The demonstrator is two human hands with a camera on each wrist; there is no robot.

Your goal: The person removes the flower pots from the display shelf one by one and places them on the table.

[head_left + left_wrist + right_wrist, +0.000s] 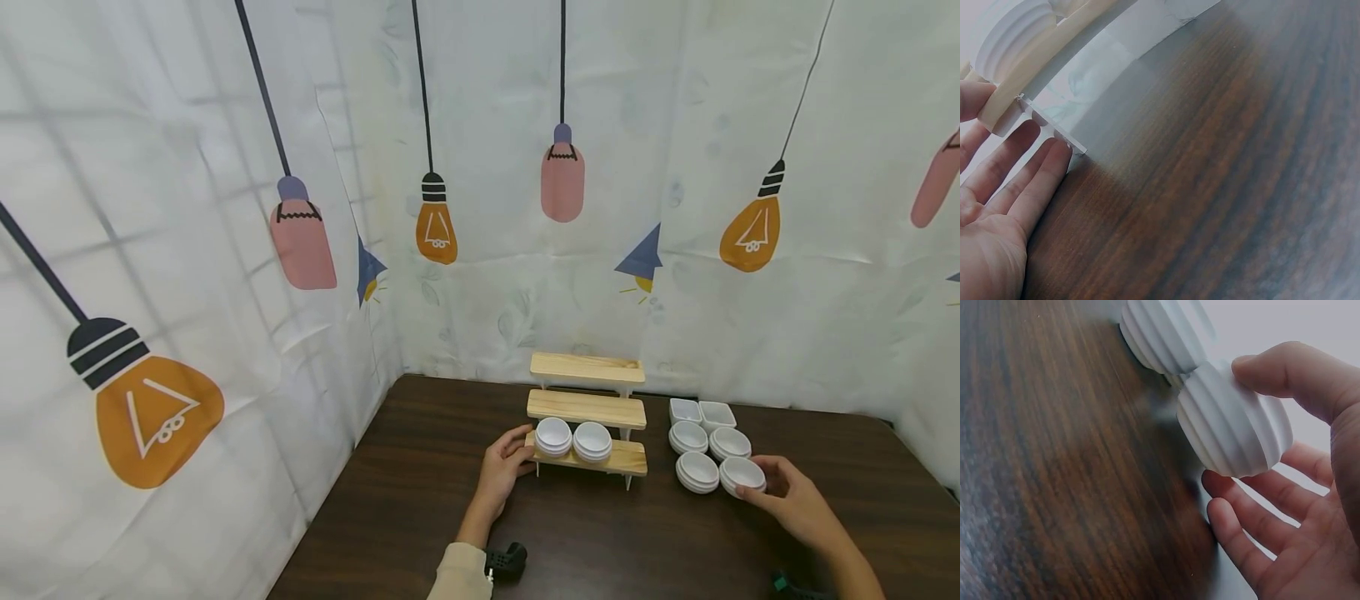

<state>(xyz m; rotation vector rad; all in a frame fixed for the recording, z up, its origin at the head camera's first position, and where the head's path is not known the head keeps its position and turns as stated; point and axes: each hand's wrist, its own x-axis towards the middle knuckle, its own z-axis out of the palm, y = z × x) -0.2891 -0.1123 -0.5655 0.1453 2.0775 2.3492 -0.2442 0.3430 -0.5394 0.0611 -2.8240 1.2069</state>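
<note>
The right hand (797, 502) has thumb and fingers round the near right stack of white bowls (742, 475) on the worktop (600, 546). A soft squeeze, kept flat, should stop them slipping apart. The left hand (499, 471) pinches the wooden stand (630, 457) by its low shelf, where two bowl stacks (553, 437) sit, tops looking empty. Farther back are square white dishes (717, 416).

White lamp-printed sheeting (495, 292), possibly fabric, hangs behind a dark table (405, 500).
</note>
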